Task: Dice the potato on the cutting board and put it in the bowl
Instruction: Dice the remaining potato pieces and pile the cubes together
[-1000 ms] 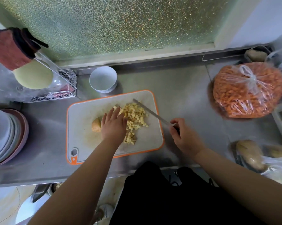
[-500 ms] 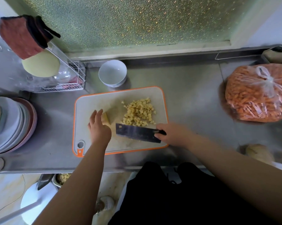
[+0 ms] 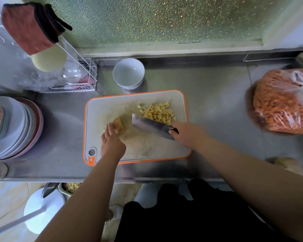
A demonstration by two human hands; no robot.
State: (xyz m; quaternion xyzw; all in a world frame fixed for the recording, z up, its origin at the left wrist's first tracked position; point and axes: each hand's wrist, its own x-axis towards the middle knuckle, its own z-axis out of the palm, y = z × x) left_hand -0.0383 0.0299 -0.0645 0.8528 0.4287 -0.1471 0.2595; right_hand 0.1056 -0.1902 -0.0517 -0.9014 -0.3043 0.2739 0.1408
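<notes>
Left hand [image 3: 112, 144] has its fingertips on the last uncut potato piece [image 3: 119, 125], left-centre of the cutting board [image 3: 147, 151]; whether the fingers wrap it I can't tell. Right hand [image 3: 187, 132] has its grip closed round the cleaver [image 3: 151, 125] handle, blade lying between the piece and the diced pile [image 3: 157, 112] at the far right of the board. Main risk: the piece is small, so fingertips sit close to the blade path; a slip on the wet cut face could roll it under the edge. Secondary: pile is near the board's far-right edge, so a careless sweep could scatter cubes onto the tabletop [image 3: 217, 88]. Bowl [image 3: 128, 73], just beyond the board's far edge, has nothing in it.
</notes>
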